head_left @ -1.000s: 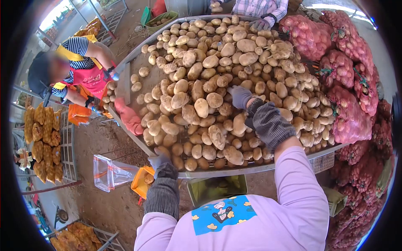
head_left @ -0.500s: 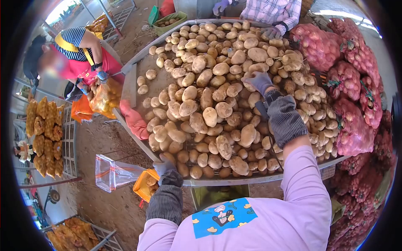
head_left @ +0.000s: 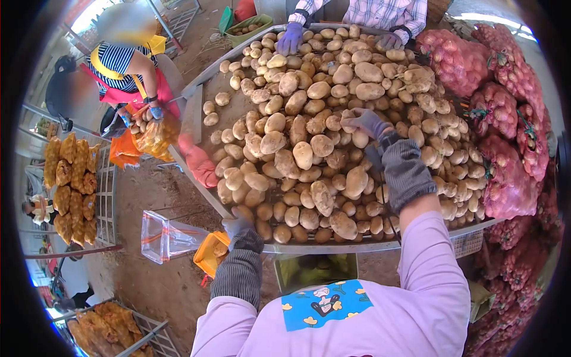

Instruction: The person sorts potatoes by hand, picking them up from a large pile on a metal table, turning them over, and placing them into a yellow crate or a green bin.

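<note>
While the potatoes [head_left: 303,155] lie heaped across the table [head_left: 369,245], covering most of it around the centre and out toward two o'clock, the gloved right hand [head_left: 367,123] reaches in among them at two o'clock. Its fingers are bent down onto the heap, touching potatoes; whether they pinch one I cannot tell. The gloved left hand [head_left: 239,225] is at the table's edge, between seven and eight o'clock, with a potato [head_left: 242,212] at its fingertips; I cannot tell whether the fingers are closed on it. Striped dark cuffs cover both wrists

Just beyond the left hand, at half past seven, an orange container [head_left: 209,257] sits below the edge, next to a clear plastic bag [head_left: 169,237] at eight. A red cloth-like bundle [head_left: 199,163] lies over the rim at nine. At ten o'clock a co-worker [head_left: 128,77] in a striped top holds a bag [head_left: 159,140] with potatoes at its mouth. Toward twelve, another person's purple-gloved hand [head_left: 290,39] touches the far potatoes, the plaid sleeves spreading toward one. Pink net sacks [head_left: 508,172] are piled at three
</note>
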Available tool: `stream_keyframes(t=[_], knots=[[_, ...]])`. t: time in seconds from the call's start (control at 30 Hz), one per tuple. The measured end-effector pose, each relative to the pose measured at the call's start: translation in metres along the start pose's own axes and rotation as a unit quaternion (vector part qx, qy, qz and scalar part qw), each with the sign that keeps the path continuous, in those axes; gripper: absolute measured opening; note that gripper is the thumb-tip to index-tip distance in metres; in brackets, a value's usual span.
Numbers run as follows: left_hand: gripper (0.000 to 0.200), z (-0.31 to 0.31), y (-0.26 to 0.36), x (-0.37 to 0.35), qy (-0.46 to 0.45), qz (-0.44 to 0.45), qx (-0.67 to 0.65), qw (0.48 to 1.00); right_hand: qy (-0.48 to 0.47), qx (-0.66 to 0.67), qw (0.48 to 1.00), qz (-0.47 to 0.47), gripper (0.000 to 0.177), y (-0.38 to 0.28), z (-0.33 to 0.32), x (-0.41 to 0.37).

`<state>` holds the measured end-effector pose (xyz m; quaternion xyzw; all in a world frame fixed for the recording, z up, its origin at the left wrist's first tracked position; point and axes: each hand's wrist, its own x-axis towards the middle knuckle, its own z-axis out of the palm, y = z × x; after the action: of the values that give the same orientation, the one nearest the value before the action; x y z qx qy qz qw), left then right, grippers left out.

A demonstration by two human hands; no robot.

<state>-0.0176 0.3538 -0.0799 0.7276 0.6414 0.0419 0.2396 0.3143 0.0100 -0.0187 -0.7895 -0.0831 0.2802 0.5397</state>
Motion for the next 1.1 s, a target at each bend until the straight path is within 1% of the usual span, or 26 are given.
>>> stream_keyframes(t=[0.03,0.07,0.13,0.17,0.2,0.27,0.3,0.33,0.4,0.43,0.5,0.53,0.57,0.6,0.63,0.67,0.7,0.77,0.8,0.87,0.9,0.93,1.0,1.03,1.07,1.1], knots=[[0.071,-0.003,0.003,-0.003,-0.001,-0.001,0.002,1.0,-0.037,0.001,0.998,0.054,0.055,-0.022,0.003,-0.018],[0.071,-0.001,0.002,-0.001,0.001,0.0,0.001,1.0,-0.037,0.002,0.998,0.052,0.055,-0.022,0.006,-0.02],[0.07,0.0,0.0,0.0,0.003,0.001,-0.014,1.0,-0.063,-0.192,0.979,-0.018,0.051,-0.022,0.012,-0.022],[0.072,-0.007,0.003,-0.003,-0.05,-0.02,-0.04,0.998,-0.12,-0.116,0.986,0.001,0.052,-0.021,0.017,-0.026],[0.072,-0.008,0.003,-0.003,-0.049,-0.023,-0.04,0.998,-0.123,-0.116,0.986,0.001,0.052,-0.02,0.019,-0.029],[0.071,-0.01,0.003,-0.003,-0.047,-0.013,-0.04,0.998,-0.057,-0.252,0.961,-0.101,0.044,-0.029,0.025,-0.039],[0.07,-0.011,0.004,-0.005,-0.044,-0.011,-0.046,0.998,-0.108,-0.171,0.979,-0.026,0.041,-0.035,0.028,-0.043],[0.07,-0.011,0.005,-0.005,-0.042,-0.012,-0.048,0.998,-0.11,-0.172,0.979,-0.029,0.041,-0.043,0.033,-0.053],[0.07,-0.008,0.001,-0.003,-0.044,-0.007,-0.058,0.997,-0.074,-0.234,0.966,-0.076,0.037,-0.055,0.045,-0.075],[0.068,0.0,-0.005,0.003,-0.038,-0.009,-0.059,0.998,-0.115,-0.088,0.988,-0.056,0.036,-0.065,0.048,-0.094],[0.067,-0.007,0.001,-0.002,-0.038,-0.018,-0.056,0.998,-0.154,-0.018,0.979,-0.132,0.039,-0.062,0.06,-0.129],[0.066,-0.012,0.005,-0.006,-0.043,-0.022,-0.05,0.998,-0.205,-0.088,0.948,-0.225,0.04,-0.066,0.075,-0.146],[0.066,-0.017,0.008,-0.008,-0.055,-0.03,-0.047,0.997,-0.252,-0.155,0.902,-0.314,0.041,-0.069,0.093,-0.166],[0.068,-0.016,0.006,-0.007,-0.049,-0.034,-0.047,0.997,-0.295,-0.146,0.897,-0.296,0.044,-0.068,0.119,-0.195],[0.068,-0.015,0.005,-0.006,-0.052,-0.032,-0.054,0.997,-0.37,-0.119,0.886,-0.252,0.04,-0.069,0.144,-0.212],[0.068,-0.014,0.004,-0.005,-0.056,-0.029,-0.061,0.996,-0.357,-0.127,0.88,-0.287,0.036,-0.055,0.17,-0.233],[0.068,-0.011,0.002,-0.004,-0.053,-0.033,-0.063,0.996,-0.378,-0.163,0.86,-0.302,0.029,-0.044,0.192,-0.242],[0.068,-0.008,-0.002,-0.002,-0.031,-0.013,-0.058,0.998,-0.386,-0.295,0.82,-0.302,0.023,-0.026,0.226,-0.255],[0.068,-0.009,-0.001,-0.004,-0.028,-0.018,-0.059,0.998,-0.391,-0.295,0.817,-0.304,0.023,-0.013,0.238,-0.256],[0.068,-0.014,0.002,-0.007,-0.025,-0.016,-0.063,0.998,-0.391,-0.411,0.751,-0.337,0.017,0.017,0.262,-0.252],[0.069,-0.012,-0.002,-0.004,-0.041,-0.016,-0.074,0.996,-0.398,-0.406,0.753,-0.331,0.015,0.035,0.269,-0.248],[0.069,-0.012,-0.003,-0.003,-0.038,-0.021,-0.075,0.996,-0.401,-0.406,0.751,-0.333,0.015,0.035,0.265,-0.246],[0.067,-0.011,-0.004,0.001,-0.068,-0.019,-0.089,0.994,-0.47,-0.364,0.745,-0.303,0.016,0.009,0.254,-0.24],[0.066,-0.005,-0.005,0.006,-0.053,-0.024,-0.093,0.994,-0.466,-0.388,0.752,-0.258,0.017,-0.038,0.245,-0.233],[0.066,-0.003,-0.004,0.015,-0.052,-0.026,-0.095,0.994,-0.345,-0.44,0.796,-0.232,0.018,-0.065,0.237,-0.222],[0.065,-0.003,-0.002,0.026,-0.063,-0.04,-0.118,0.99,-0.32,-0.392,0.784,-0.358,0.021,-0.108,0.217,-0.2]])
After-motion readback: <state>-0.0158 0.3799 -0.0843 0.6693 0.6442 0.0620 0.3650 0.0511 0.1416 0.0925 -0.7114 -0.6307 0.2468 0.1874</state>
